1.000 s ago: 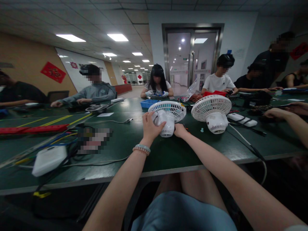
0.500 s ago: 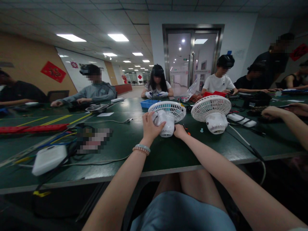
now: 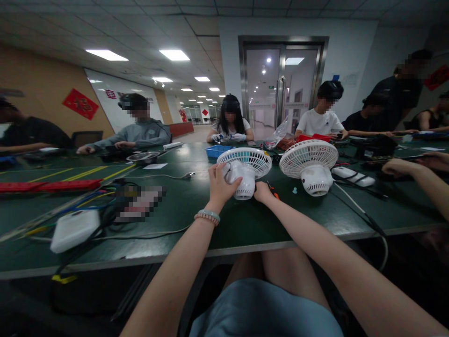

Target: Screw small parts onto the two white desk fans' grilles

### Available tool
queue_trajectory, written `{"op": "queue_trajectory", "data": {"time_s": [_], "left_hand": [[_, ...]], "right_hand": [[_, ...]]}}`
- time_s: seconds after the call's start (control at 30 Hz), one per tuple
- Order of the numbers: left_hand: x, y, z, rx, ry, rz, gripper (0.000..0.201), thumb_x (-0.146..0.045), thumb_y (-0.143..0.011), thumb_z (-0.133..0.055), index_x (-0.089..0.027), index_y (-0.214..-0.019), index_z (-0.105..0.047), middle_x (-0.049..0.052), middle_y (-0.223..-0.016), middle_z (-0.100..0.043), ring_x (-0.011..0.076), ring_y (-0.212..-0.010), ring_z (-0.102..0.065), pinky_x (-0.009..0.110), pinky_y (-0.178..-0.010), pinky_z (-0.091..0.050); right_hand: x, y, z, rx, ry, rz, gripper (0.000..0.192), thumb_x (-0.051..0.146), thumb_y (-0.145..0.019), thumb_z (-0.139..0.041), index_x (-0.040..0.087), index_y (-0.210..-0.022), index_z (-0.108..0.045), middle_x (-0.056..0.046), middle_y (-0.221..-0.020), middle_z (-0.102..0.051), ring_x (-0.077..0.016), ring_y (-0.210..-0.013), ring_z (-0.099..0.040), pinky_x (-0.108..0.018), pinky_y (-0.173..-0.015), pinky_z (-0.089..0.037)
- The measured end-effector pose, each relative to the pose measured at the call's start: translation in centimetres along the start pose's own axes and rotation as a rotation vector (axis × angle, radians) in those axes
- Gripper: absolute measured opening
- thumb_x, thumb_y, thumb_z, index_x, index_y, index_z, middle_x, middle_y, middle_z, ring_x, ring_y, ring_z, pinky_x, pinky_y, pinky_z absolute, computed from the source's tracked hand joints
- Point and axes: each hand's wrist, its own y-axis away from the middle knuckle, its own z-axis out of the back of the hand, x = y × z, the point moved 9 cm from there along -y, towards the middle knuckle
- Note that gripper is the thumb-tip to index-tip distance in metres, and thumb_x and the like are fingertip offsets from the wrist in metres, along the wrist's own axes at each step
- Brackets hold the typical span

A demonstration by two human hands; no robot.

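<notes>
Frame centre: left hand [image 3: 219,186] is gripping the white fan [image 3: 244,172] on the worktop [image 3: 196,210], right hand [image 3: 262,192] is pinching a small tool, which risks slipping and tipping the fan.

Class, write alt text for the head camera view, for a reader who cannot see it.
A person's left hand grips the motor housing of a small white fan on a dark green table, while the right hand rests at its base. A second white fan stands to the right, and other people sit working around the table.
</notes>
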Motion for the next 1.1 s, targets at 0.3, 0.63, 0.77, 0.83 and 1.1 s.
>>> {"op": "queue_trajectory", "data": {"time_s": [0.3, 0.63, 0.77, 0.83, 1.1], "left_hand": [[0.16, 0.05, -0.34, 0.016, -0.007, 0.000, 0.068, -0.040, -0.061, -0.069, -0.020, -0.118, -0.038, 0.011, -0.117, -0.036, 0.0281, -0.116, -0.037, 0.047, -0.095, -0.038], [-0.28, 0.06, -0.32, 0.007, -0.007, -0.007, 0.069, -0.040, -0.061, -0.069, -0.019, -0.120, -0.037, 0.012, -0.118, -0.035, 0.0280, -0.116, -0.035, 0.047, -0.099, -0.035], [-0.25, 0.05, -0.36, 0.010, -0.001, 0.006, 0.069, -0.039, -0.061, -0.069, -0.020, -0.119, -0.038, 0.011, -0.117, -0.035, 0.0287, -0.117, -0.035, 0.048, -0.099, -0.034], [-0.26, 0.05, -0.37, 0.011, 0.002, 0.007, 0.068, -0.039, -0.061, -0.069, -0.020, -0.119, -0.038, 0.011, -0.118, -0.035, 0.0288, -0.117, -0.035, 0.048, -0.100, -0.034], [-0.29, 0.04, -0.39, 0.007, -0.010, -0.002, 0.069, -0.040, -0.062, -0.068, -0.020, -0.120, -0.037, 0.011, -0.118, -0.035, 0.0288, -0.117, -0.035, 0.048, -0.100, -0.034]], "right_hand": [[-0.37, -0.14, -0.37, 0.008, 0.008, -0.018, 0.027, 0.013, -0.076, -0.052, 0.012, -0.099, -0.066, -0.015, -0.102, -0.065, -0.0240, -0.095, -0.061, -0.026, -0.077, -0.045], [-0.26, -0.16, -0.51, 0.012, 0.026, 0.001, 0.027, 0.012, -0.076, -0.052, 0.011, -0.100, -0.066, -0.015, -0.103, -0.065, -0.0238, -0.096, -0.061, -0.025, -0.078, -0.044], [-0.12, -0.07, -0.41, 0.002, 0.034, 0.015, 0.028, 0.012, -0.077, -0.051, 0.011, -0.101, -0.066, -0.015, -0.104, -0.064, -0.0234, -0.097, -0.060, -0.025, -0.080, -0.043], [-0.10, -0.09, -0.33, -0.005, 0.036, 0.019, 0.028, 0.012, -0.078, -0.051, 0.011, -0.101, -0.065, -0.016, -0.105, -0.064, -0.0237, -0.098, -0.060, -0.026, -0.081, -0.043], [-0.28, -0.20, -0.45, -0.002, 0.033, 0.016, 0.028, 0.013, -0.077, -0.051, 0.012, -0.101, -0.066, -0.014, -0.103, -0.065, -0.0235, -0.097, -0.061, -0.026, -0.080, -0.044]]}}
